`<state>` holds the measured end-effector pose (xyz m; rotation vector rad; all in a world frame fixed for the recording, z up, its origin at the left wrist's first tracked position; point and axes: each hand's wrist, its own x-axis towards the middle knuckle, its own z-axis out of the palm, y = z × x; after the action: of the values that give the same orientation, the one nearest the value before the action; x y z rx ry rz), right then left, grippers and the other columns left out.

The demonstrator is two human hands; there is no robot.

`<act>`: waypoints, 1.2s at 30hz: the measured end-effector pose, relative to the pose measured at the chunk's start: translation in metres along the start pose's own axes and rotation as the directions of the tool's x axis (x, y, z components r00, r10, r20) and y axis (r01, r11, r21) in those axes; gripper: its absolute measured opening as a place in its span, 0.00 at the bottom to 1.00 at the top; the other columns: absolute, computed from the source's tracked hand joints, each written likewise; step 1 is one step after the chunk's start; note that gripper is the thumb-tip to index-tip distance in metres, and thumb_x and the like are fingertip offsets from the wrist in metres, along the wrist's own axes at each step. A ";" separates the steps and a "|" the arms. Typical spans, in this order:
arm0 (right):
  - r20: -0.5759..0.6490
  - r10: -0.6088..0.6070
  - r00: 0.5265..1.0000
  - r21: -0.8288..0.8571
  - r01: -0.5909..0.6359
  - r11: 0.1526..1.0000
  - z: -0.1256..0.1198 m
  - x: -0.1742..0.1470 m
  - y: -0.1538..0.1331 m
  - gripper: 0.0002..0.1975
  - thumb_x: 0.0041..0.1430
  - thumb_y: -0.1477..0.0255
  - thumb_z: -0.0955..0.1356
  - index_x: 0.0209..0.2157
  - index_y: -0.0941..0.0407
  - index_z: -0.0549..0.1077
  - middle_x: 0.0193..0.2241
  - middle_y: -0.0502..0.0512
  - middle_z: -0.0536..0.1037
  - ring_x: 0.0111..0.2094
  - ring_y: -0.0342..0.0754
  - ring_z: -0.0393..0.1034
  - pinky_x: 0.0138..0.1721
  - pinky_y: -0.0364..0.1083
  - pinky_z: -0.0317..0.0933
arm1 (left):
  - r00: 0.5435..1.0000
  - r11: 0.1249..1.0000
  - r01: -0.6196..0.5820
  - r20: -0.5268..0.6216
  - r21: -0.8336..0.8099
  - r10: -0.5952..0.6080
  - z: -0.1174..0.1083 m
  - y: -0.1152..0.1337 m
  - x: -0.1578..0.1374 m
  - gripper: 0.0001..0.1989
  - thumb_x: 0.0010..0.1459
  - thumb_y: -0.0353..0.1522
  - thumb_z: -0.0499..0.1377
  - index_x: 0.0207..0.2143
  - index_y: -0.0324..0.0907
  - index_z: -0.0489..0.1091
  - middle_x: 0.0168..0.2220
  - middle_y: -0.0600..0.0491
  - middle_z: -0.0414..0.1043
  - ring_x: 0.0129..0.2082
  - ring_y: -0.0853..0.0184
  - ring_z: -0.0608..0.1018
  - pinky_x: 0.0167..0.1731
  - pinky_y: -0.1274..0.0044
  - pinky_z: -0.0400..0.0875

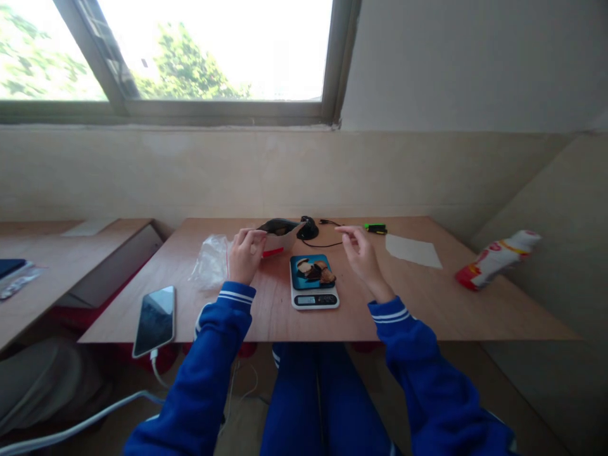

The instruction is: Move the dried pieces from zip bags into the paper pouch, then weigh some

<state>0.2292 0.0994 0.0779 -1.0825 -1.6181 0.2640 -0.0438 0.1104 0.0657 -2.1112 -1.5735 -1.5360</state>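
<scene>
My left hand (246, 255) pinches the near left edge of an open pouch (284, 242), pale outside with a red strip and dark inside. My right hand (361, 256) hovers to the right of a small kitchen scale (296, 299), fingers apart, with nothing visible in them. Dried-looking brown and pale pieces (315, 271) lie in a heap on the scale's blue top. Its display is lit, but the digits are too small to read. What lies deep in the pouch is hard to make out.
Left of the pouch lies a clear plastic bag (210, 261). A phone (156, 320) with a white cable overhangs the front edge. Behind are a black round object (309, 228) with a cord and a green-black item (376, 228). Paper (413, 251) and a tilted bottle (496, 259) are rightward.
</scene>
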 end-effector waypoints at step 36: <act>0.671 -0.103 0.734 0.013 0.127 0.992 0.112 0.051 -0.016 0.10 0.42 0.86 0.70 0.28 0.60 0.78 0.31 0.56 0.82 0.33 0.48 0.75 0.38 0.42 0.65 | 0.964 0.987 -0.159 0.214 0.001 0.156 -0.011 0.008 -0.043 0.11 0.63 0.32 0.51 0.37 0.46 0.74 0.35 0.52 0.70 0.37 0.66 0.71 0.40 0.73 0.67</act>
<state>0.1257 0.1690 0.0823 -0.9530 -2.3376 0.6014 -0.0435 0.0715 0.0430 -2.3941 -1.4289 -1.2783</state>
